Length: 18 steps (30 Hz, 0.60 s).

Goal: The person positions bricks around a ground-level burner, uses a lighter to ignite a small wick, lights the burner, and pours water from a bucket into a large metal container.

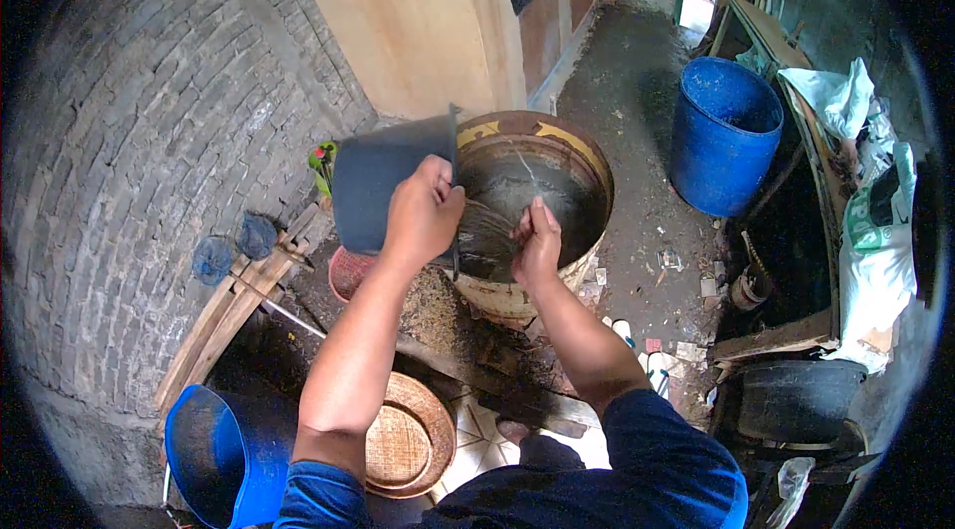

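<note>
My left hand (423, 211) is closed on the rim of a black bucket (383, 181), which lies tipped on its side with its mouth toward a large round drum (587, 146). Water (482, 225) runs in streaks from the bucket's mouth into the drum, where murky grey water (512, 181) shows. Over the drum's near right side is my right hand (538, 245), its fingers curled and thumb raised; what it holds, if anything, is too small to make out. The drum is rusty inside, with yellow patches below its rim.
Blue barrels stand at the right (721, 146) and lower left (214, 459). Woven baskets (403, 439) lie below my left forearm, a pink basket (350, 272) beneath the bucket. Wooden planks (214, 330) lean by the brick wall (149, 161). White sacks (875, 260) hang at the right.
</note>
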Available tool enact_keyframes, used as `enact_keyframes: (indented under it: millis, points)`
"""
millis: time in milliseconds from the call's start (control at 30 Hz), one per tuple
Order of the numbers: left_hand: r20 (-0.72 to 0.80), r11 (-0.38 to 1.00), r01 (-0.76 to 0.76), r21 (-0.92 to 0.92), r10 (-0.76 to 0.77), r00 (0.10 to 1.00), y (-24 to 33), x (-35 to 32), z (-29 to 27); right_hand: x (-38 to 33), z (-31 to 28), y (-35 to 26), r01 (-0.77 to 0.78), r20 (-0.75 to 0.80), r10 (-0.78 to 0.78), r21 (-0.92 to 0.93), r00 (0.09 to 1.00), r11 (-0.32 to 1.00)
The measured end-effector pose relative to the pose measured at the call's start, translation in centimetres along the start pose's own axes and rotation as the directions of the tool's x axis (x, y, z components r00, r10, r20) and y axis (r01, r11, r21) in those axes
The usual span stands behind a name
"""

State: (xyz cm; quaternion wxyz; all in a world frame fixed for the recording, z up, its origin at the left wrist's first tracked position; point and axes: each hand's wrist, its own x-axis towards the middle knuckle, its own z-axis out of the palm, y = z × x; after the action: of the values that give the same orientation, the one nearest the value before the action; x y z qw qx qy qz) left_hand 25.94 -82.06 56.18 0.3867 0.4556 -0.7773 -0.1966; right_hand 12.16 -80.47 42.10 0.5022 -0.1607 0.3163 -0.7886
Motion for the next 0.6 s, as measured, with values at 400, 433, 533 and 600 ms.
enact_keyframes:
  millis: [400, 433, 533, 600]
  points:
    - [-0.068, 0.928, -0.250, 0.276, 0.278, 0.958, 0.9, -5.4, -3.7, -4.8, -1.6, 6.3, -0.044, 0.029, 0.039, 0.208, 0.999, 0.977]
    - [-0.133, 0.946, -0.187, 0.264, 0.227, 0.965, 0.2, -6.1, -4.7, -5.0, -2.4, 7.0, -0.074, 0.063, 0.066, 0.132, 0.996, 0.988]
    - [-0.306, 0.990, -0.026, 0.136, 0.067, 0.950, -3.3, -9.7, -8.6, -8.2, -3.4, 8.2, -0.106, 0.181, 0.130, -0.134, 0.975, 0.985]
    - [-0.364, 0.979, 0.155, -0.134, -0.194, 0.911, -4.9, -13.8, -11.2, -11.2, -4.1, 9.0, -0.009, 0.328, 0.127, -0.338, 0.936, 0.941]
